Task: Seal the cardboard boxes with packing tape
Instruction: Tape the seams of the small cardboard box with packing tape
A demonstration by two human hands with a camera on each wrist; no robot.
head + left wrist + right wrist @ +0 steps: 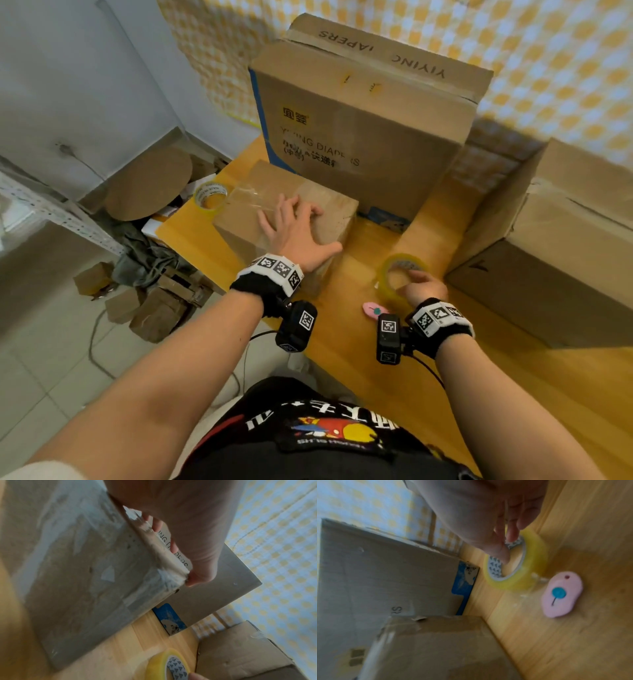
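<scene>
A small cardboard box (332,209) with clear tape across its top lies on the wooden table (376,359). My left hand (301,226) rests on top of it, fingers spread and thumb along the near edge. In the left wrist view the left hand (188,540) lies over the box (82,574), thumb tip at its corner. My right hand (419,284) grips a yellowish tape roll (394,274) standing on the table to the right of the box. The right wrist view shows the right hand (501,545) with fingers inside the core of the tape roll (532,566).
A pink cutter (375,310) lies just nearer than the held roll. A second tape roll (209,198) sits at the small box's far left. A large diaper box (363,120) stands behind, and another big box (548,246) is at the right. Cardboard scraps litter the floor at left.
</scene>
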